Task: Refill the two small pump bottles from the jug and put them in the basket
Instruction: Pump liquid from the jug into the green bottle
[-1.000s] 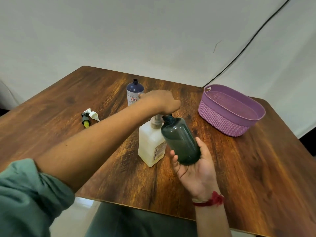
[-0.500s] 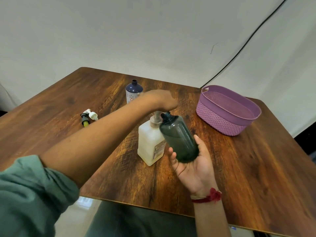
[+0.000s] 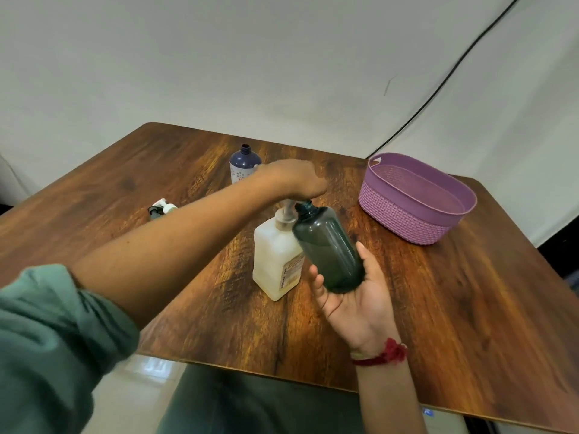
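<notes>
Filling step: your right hand (image 3: 354,296) cups dark bottle (image 3: 329,249); left hand (image 3: 291,180) tops jug pump (image 3: 286,211), grip unclear; next, pump steadily.

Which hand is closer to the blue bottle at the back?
Left. The left hand is on the jug pump just in front of the blue bottle; the right hand holds the dark bottle farther toward the person.

Browns, lilac, green

The table (image 3: 470,292) shows streaked brown wood grain; the basket (image 3: 401,217) is lilac with a woven pattern; the jug (image 3: 275,261) milky white; the green bottle (image 3: 329,249) smoky and dark; the navy bottle (image 3: 245,166) has a dotted white label; the sleeve (image 3: 47,339) grey-green.
</notes>
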